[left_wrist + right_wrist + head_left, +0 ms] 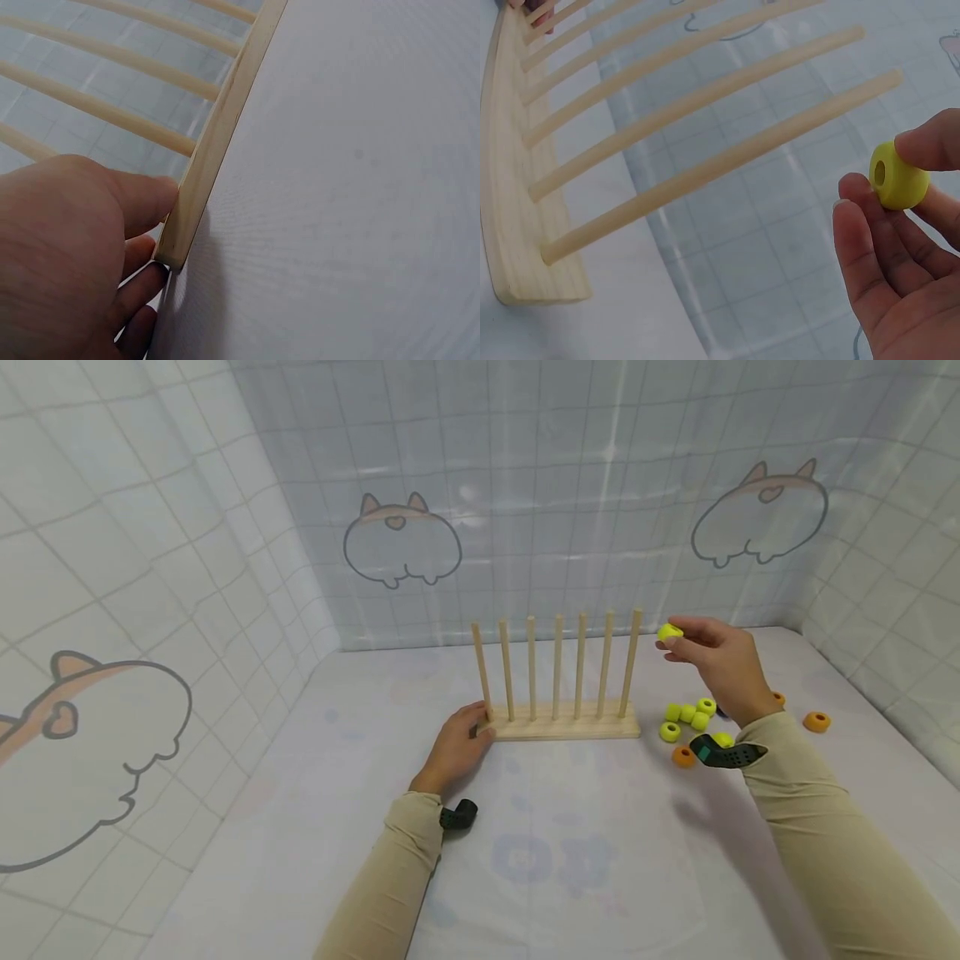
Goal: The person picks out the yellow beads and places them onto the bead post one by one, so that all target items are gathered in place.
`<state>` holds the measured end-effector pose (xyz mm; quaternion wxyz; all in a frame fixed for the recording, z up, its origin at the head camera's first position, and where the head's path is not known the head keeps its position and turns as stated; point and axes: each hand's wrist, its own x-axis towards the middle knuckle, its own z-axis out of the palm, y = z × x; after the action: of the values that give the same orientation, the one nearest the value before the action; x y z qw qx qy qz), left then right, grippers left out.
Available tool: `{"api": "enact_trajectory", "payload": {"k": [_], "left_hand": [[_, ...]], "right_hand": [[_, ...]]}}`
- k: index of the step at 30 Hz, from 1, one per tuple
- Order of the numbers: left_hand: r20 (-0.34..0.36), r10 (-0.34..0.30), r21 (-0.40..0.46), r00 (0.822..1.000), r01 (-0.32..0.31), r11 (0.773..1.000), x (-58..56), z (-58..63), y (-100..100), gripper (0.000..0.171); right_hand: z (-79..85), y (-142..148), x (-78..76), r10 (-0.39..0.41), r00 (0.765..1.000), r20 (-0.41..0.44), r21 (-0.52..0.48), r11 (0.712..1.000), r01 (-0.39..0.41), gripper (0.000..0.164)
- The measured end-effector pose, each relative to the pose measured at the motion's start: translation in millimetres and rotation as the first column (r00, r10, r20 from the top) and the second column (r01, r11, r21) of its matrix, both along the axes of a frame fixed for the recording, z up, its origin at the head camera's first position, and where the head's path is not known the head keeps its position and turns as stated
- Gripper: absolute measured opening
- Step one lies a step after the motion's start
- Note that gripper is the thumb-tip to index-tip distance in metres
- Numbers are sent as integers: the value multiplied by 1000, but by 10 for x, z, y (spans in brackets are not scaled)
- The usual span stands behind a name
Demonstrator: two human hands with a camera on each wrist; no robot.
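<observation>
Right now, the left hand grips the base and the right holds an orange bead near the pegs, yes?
Not orange: the right wrist view shows the right hand holding a yellow bead near the pegs; the left hand does grip the base.

I'm looking into a small booth [892, 543], whether home or studio I can't tell: 3 sides of glossy, tile-print sheeting [525, 485] bearing cartoon animals [402, 547], above a pale, faintly printed surface [337, 760].

Glare streaks the wall [555, 518]; wrist views seem soft.
</observation>
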<state>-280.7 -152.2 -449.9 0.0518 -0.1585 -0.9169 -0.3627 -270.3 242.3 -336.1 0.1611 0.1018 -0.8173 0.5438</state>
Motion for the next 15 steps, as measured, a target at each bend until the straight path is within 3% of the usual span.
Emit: {"api": "enact_trajectory", "payload": {"k": [15], "left_hand": [[-31, -9, 11, 999, 9, 1000, 13, 17, 15, 42]], "right_hand": [[152, -68, -25, 29, 1000, 0, -56, 998, -29, 50]]}}
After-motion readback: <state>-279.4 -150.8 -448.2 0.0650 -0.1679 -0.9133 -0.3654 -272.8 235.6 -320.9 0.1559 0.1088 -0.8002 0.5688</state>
